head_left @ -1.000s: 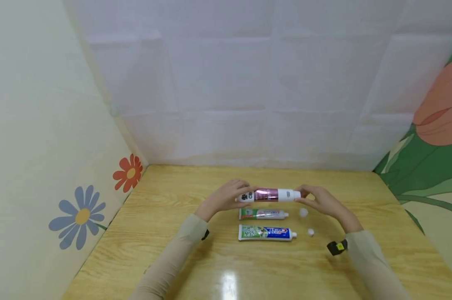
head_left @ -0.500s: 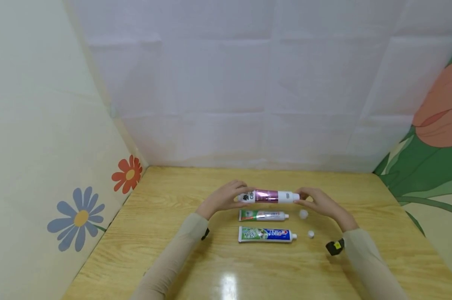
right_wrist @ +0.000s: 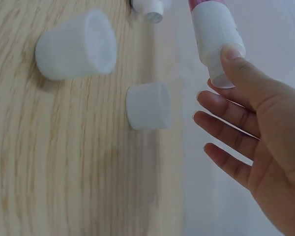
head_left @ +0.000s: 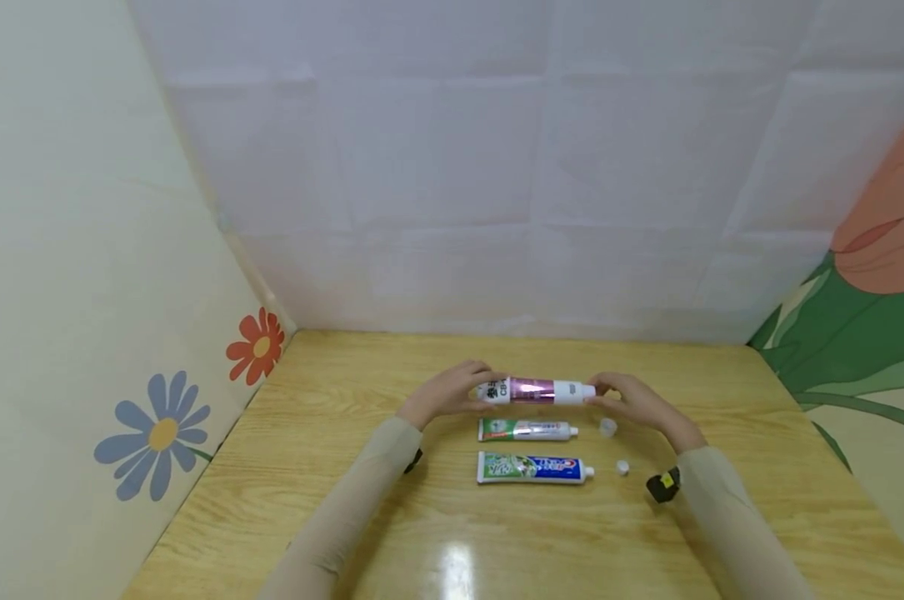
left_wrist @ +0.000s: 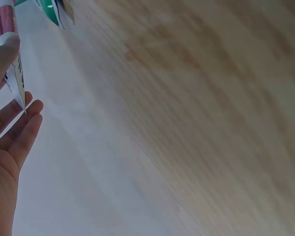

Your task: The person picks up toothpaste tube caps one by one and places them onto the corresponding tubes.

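Note:
A white and purple toothpaste tube (head_left: 532, 391) is held level above the table, its white cap (right_wrist: 221, 73) pointing right. My left hand (head_left: 448, 392) grips the flat tail end between thumb and fingers; the left wrist view shows the thumb on the tube's face and the fingertips behind it. With thumb and index finger my right hand (head_left: 637, 402) pinches the cap, while its other fingers extend loosely. Below lie a smaller green and silver toothpaste tube (head_left: 526, 430) and a green and blue toothpaste tube (head_left: 532, 468), both uncapped with nozzles to the right.
Two loose white caps stand right of the lying tubes, a larger translucent-looking cap (head_left: 607, 427) and a smaller cap (head_left: 622, 468). The wooden table (head_left: 541, 542) meets a white cloth backdrop (head_left: 437, 167) behind, with flower-painted panels at both sides.
The held tube has shifted very slightly left, and my right hand and wrist have moved a little left with its cap. The lying tubes and loose caps stay put.

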`<state>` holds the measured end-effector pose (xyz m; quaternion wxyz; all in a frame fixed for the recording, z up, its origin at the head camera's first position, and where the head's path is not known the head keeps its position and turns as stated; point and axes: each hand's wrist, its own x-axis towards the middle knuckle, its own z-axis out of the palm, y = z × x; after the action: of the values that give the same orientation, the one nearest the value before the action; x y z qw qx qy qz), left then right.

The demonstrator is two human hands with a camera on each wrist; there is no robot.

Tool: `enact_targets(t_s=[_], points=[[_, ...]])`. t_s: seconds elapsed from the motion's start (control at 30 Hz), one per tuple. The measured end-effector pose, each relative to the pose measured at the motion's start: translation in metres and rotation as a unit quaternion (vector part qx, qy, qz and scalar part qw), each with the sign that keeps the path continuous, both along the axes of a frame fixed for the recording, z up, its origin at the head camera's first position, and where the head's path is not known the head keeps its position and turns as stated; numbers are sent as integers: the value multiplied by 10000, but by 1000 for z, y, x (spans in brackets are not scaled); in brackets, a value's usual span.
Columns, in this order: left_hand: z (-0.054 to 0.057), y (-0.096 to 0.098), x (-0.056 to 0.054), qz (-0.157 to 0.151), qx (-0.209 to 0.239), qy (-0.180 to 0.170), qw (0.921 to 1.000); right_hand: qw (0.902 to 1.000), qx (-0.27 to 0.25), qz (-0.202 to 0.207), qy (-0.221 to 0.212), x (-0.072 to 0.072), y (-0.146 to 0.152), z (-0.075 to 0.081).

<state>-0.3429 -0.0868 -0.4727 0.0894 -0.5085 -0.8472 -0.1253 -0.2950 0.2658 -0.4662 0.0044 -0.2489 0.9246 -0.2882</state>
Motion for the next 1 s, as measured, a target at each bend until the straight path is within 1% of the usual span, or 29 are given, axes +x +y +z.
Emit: enact_targets(t_s=[0.1,0.23,0.37,0.6,0.8,0.93,1.0], points=[[-1,2,-1,192,-114,-206,9995,10000,21,19,59,-3,1,-2],[-4,4,-2,365,-282,-350,9983,10000,32,44,34,-6,3,-6],[-5,5,-3,446,-406,-414,9973,10000,24,0,-58,-8,4,-10],[-2,8,-6,630,-654,-566,9943,9999,1,-1,-108,-11,3,-12],[-6,8,-11,722,-890,-611,9915,9999,43,148,-18,-13,2,-13],[-8,8,-13,793,-948,-735,9896,9999,93,138,-11,-14,1,-14],[-7,8,-14,829,-988,-802,9884,9999,116,88,-89,-15,0,-14]])
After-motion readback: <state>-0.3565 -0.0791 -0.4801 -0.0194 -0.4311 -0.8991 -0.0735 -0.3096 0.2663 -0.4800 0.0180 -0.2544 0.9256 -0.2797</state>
